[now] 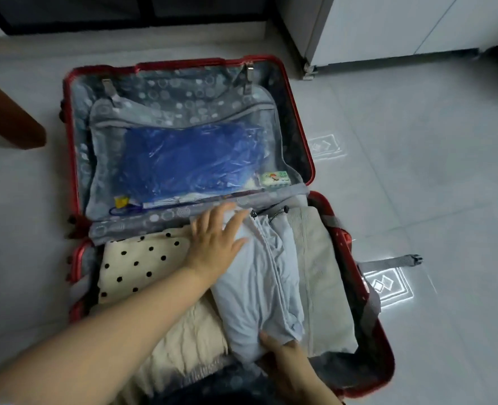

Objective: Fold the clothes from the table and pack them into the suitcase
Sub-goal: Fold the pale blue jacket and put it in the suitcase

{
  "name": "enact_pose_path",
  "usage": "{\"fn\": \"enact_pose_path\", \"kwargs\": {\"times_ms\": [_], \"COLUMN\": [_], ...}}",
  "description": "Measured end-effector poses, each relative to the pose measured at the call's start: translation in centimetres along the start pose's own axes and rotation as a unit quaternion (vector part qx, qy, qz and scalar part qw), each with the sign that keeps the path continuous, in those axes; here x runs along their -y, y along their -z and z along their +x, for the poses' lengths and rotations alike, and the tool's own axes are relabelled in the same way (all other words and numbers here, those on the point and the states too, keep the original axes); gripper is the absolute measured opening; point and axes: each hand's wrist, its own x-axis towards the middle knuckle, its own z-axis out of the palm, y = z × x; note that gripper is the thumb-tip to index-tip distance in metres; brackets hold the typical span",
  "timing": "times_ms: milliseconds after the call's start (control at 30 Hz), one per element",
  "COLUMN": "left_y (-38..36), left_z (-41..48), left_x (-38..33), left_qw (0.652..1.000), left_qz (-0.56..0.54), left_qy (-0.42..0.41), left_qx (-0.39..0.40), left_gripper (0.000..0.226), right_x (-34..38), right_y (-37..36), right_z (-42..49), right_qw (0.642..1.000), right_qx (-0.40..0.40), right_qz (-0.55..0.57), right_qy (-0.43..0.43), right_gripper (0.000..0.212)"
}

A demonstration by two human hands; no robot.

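A red suitcase (pixel 310 147) lies open on the floor. Its near half holds folded clothes: a cream garment with black dots (pixel 138 263), a cream knit (pixel 189 340), a light blue jacket (pixel 259 290) and a pale beige piece (pixel 320 276). My left hand (pixel 217 242) lies flat with spread fingers on the far end of the blue jacket. My right hand (pixel 285 358) holds the jacket's near end, fingers tucked under its edge. The far half has a mesh pocket over a blue plastic bag (pixel 189 159).
A wooden table leg (pixel 10 115) stands on the floor left of the suitcase. A white cabinet (pixel 388 30) is at the back right. A grey strap (pixel 394 261) trails out of the case onto the tiles on the right.
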Motion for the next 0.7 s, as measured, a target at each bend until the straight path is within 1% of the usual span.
{"fn": "enact_pose_path", "kwargs": {"times_ms": [33, 67, 100, 133, 167, 200, 233, 267, 300, 333, 367, 400, 467, 533, 600, 633, 667, 700], "left_y": [0.7, 1.1, 1.4, 1.6, 1.7, 1.8, 1.4, 1.1, 0.5, -0.2, -0.7, -0.9, 0.5, 4.6, 10.9, 14.5, 18.2, 21.9], "left_z": [-2.2, -4.2, -5.9, -6.8, -6.8, -6.1, -5.4, -4.4, -3.4, -2.5, -1.9, -1.6, -1.3, -1.8, -2.3, -2.6, -2.9, -3.2], "left_x": [0.4, 0.8, 1.2, 1.4, 1.5, 1.4, 1.3, 1.0, 0.9, 0.8, 0.9, 1.1, 1.1, 0.9, 0.5, 0.3, 0.0, -0.3], "left_qw": [1.0, 0.999, 0.998, 0.993, 0.985, 0.975, 0.964, 0.946, 0.934, 0.925, 0.916, 0.905, 0.89, 0.897, 0.91, 0.913, 0.914, 0.915], "left_qz": [-0.013, -0.011, 0.002, 0.014, 0.027, 0.023, 0.004, -0.011, -0.001, 0.016, 0.031, 0.044, 0.068, 0.06, 0.026, 0.009, -0.005, -0.011], "left_qy": [-0.022, -0.037, -0.034, -0.012, 0.006, 0.02, 0.029, 0.042, 0.047, 0.043, 0.035, 0.028, 0.019, 0.024, 0.046, 0.063, 0.081, 0.098], "left_qx": [-0.011, 0.01, 0.05, 0.118, 0.169, 0.221, 0.265, 0.321, 0.354, 0.378, 0.399, 0.422, 0.45, 0.437, 0.411, 0.404, 0.399, 0.392], "left_gripper": [0.046, 0.046, 0.05, 0.057, 0.069, 0.082, 0.091, 0.098, 0.102, 0.102, 0.101, 0.1, 0.095, 0.087, 0.08, 0.076, 0.074, 0.071], "right_x": [0.8, 1.5, 2.5, 3.6, 5.0, 6.1, 7.0, 8.0, 8.6, 8.7, 8.7, 8.6, 8.7, 9.3, 10.6, 11.4, 12.3, 13.3], "right_y": [0.7, 1.7, 2.5, 2.8, 2.9, 2.5, 1.8, 0.5, -0.7, -1.6, -2.2, -2.5, -2.3, -2.3, -3.0, -3.6, -4.4, -5.4], "right_z": [-2.1, -4.0, -5.5, -6.5, -7.5, -8.4, -8.6, -8.3, -7.1, -5.1, -3.0, -1.1, 0.4, -2.0, -7.1, -10.4, -13.8, -17.4], "right_qw": [0.998, 0.99, 0.965, 0.922, 0.886, 0.861, 0.833, 0.784, 0.722, 0.67, 0.627, 0.605, 0.591, 0.581, 0.573, 0.572, 0.581, 0.597], "right_qx": [-0.007, -0.008, -0.018, -0.051, -0.092, -0.126, -0.138, -0.123, -0.085, -0.049, -0.037, -0.042, -0.041, -0.031, -0.034, -0.033, -0.029, -0.023], "right_qz": [-0.059, -0.137, -0.259, -0.378, -0.44, -0.448, -0.44, -0.469, -0.54, -0.619, -0.688, -0.731, -0.768, -0.783, -0.79, -0.792, -0.784, -0.771], "right_qy": [0.009, 0.022, 0.034, 0.06, 0.111, 0.204, 0.305, 0.389, 0.423, 0.408, 0.364, 0.312, 0.244, 0.222, 0.214, 0.213, 0.217, 0.221], "right_gripper": [0.041, 0.038, 0.039, 0.041, 0.04, 0.033, 0.021, 0.021, 0.043, 0.066, 0.08, 0.086, 0.089, 0.087, 0.09, 0.097, 0.111, 0.127]}}
